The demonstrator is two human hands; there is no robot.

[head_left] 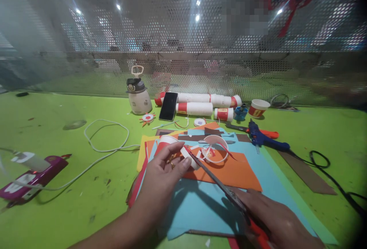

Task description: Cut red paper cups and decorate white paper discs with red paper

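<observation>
Faces a perforated screen [114,65] across a green table [91,210], with overlapping coloured sheets [200,199] spread close in front. Curls the right hand [272,214] round the handles of the orange-handled scissors [226,191], apart from the left hand [163,172]. Has a white paper ring [215,139] on the sheets, beyond the scissors. Pinches a small white piece [194,164] between left thumb and fingers, above the sheets, with the blades across it; cannot tell whether touching.

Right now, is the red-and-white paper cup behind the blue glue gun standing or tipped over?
Standing: the red-and-white cup has its open mouth facing up.
</observation>
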